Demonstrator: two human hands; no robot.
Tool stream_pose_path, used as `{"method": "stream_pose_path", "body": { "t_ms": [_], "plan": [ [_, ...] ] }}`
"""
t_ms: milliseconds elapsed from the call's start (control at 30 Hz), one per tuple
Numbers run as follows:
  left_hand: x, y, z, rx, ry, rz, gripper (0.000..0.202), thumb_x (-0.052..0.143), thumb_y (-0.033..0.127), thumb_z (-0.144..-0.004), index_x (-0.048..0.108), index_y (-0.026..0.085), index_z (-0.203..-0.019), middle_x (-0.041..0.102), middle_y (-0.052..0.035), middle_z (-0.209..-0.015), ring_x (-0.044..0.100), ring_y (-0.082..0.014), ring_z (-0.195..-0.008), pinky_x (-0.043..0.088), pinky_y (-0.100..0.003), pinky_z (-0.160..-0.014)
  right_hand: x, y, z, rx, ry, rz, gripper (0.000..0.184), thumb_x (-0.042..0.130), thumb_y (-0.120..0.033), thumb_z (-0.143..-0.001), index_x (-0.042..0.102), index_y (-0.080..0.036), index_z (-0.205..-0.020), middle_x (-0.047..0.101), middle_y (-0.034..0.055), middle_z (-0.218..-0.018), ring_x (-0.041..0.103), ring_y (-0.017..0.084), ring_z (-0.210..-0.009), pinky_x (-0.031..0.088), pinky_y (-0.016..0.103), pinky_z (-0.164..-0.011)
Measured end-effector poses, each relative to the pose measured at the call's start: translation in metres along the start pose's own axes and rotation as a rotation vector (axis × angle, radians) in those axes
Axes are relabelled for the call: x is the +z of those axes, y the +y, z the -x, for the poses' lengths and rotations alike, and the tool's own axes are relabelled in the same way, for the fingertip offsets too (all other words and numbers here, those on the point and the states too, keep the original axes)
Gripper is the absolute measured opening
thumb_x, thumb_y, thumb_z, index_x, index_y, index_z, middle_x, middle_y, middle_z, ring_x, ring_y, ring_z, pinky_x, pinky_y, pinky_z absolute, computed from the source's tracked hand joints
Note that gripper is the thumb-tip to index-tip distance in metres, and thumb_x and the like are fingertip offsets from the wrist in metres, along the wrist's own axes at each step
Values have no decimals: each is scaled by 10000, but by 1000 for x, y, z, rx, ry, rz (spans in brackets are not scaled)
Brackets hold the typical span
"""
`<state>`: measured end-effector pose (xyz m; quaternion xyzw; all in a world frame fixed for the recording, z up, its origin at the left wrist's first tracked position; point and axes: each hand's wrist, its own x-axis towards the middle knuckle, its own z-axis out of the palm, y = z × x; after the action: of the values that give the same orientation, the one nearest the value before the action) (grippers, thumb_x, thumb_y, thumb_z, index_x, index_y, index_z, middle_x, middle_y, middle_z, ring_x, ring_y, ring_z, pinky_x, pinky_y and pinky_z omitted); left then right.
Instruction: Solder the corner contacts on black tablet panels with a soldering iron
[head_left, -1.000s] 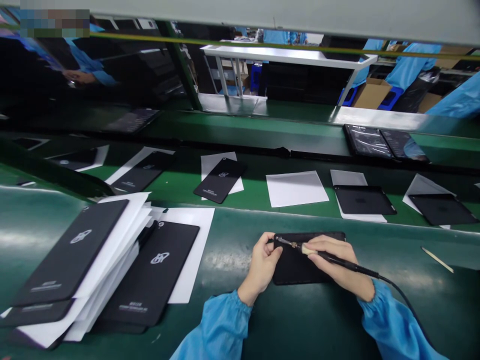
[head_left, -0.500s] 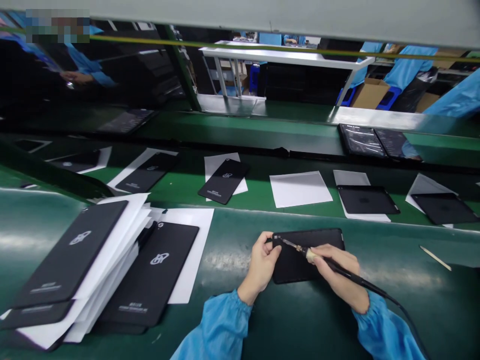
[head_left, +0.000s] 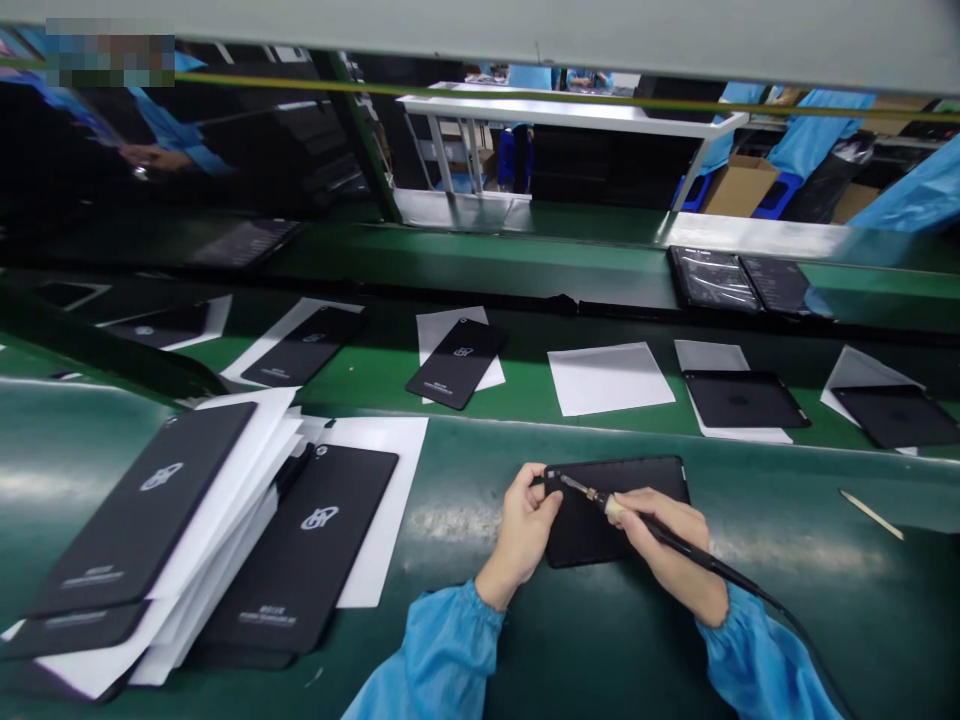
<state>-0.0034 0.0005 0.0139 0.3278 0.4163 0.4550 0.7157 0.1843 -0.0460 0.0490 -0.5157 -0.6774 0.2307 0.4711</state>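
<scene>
A black tablet back cover [head_left: 600, 535] lies on the green bench with its inner side up. My left hand [head_left: 525, 525] pinches its upper left corner between thumb and fingers. In my right hand [head_left: 671, 545] is a soldering iron [head_left: 645, 525], held like a pen, its cable trailing off to the lower right. The iron's tip points at the cover's upper left corner, near a small light square part; whether it touches cannot be made out. To the left, a stack of black covers [head_left: 142, 500] is interleaved with white sheets, beside another cover [head_left: 307, 540] bearing a white logo.
Behind the bench edge a green conveyor [head_left: 525, 400] carries several covers on white sheets and a bare white sheet [head_left: 611, 380]. A thin wooden stick [head_left: 871, 514] lies at the right. Dark wrapped panels [head_left: 716, 280] sit farther back. A co-worker's hand [head_left: 154, 158] shows at upper left.
The covers and sheets on the conveyor have shifted slightly to the right. My right hand and the soldering iron have moved a little to the left. My left hand stays on the cover's corner.
</scene>
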Motion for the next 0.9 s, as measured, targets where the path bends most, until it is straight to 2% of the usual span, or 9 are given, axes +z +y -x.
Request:
{"method": "stream_pose_path", "body": {
  "t_ms": [300, 433, 533, 633, 767, 833, 900],
  "plan": [
    [0, 0, 1, 4, -2, -25, 325, 736, 274, -760, 488, 199, -955, 731, -3, -726, 672, -139, -582, 496, -214, -564, 19, 8, 20, -104, 89, 58, 166, 636, -116, -872, 705, -210, -991, 749, 39, -876, 725, 175, -777, 595, 293, -713],
    [1, 1, 1, 6, -3, -15, 321, 739, 279, -756, 486, 204, -939, 715, 14, -689, 658, -132, -553, 489, -208, -551, 6, 6, 22, -146, 140, 77, 177, 637, -125, -877, 704, -213, -1015, 754, 46, -869, 737, 198, -801, 605, 310, -711],
    [2, 2, 1, 8, 4, 1, 309, 738, 278, -751, 488, 206, -918, 700, 27, -671, 643, -122, -537, 496, -211, -556, -12, 7, 11, -199, 159, 90, 268, 613, -170, -913, 671, -208, -1172, 765, 58, -900, 747, 213, -831, 610, 324, -734],
    [4, 4, 2, 3, 9, 9, 321, 749, 291, -743, 493, 207, -919, 700, 29, -680, 640, -121, -538, 497, -210, -553, -19, 18, -9, -300, 102, 218, 329, 593, -165, -931, 650, -227, -1249, 771, 49, -916, 750, 193, -817, 602, 299, -753],
    [4, 4, 2, -1, -4, 0, 333, 755, 308, -754, 506, 205, -949, 713, 17, -717, 654, -126, -572, 501, -210, -563, -9, 46, -36, -356, -71, 419, 211, 560, -159, -937, 708, -237, -1066, 744, 83, -1058, 716, 210, -961, 573, 337, -854],
    [3, 2, 2, -7, -35, 5, 346, 752, 325, -769, 515, 201, -989, 726, 0, -761, 671, -138, -612, 521, -229, -593, -5, 60, -44, -355, -170, 448, 212, 506, -149, -950, 696, -228, -1001, 738, 75, -982, 707, 188, -896, 566, 307, -812],
    [2, 0, 1, -6, -64, 5, 367, 752, 347, -778, 524, 194, -1022, 734, -22, -808, 691, -152, -675, 539, -247, -637, -8, 71, -54, -340, -207, 466, 239, 459, -135, -953, 681, -221, -974, 717, 55, -885, 690, 162, -794, 551, 263, -736]
  ]
}}
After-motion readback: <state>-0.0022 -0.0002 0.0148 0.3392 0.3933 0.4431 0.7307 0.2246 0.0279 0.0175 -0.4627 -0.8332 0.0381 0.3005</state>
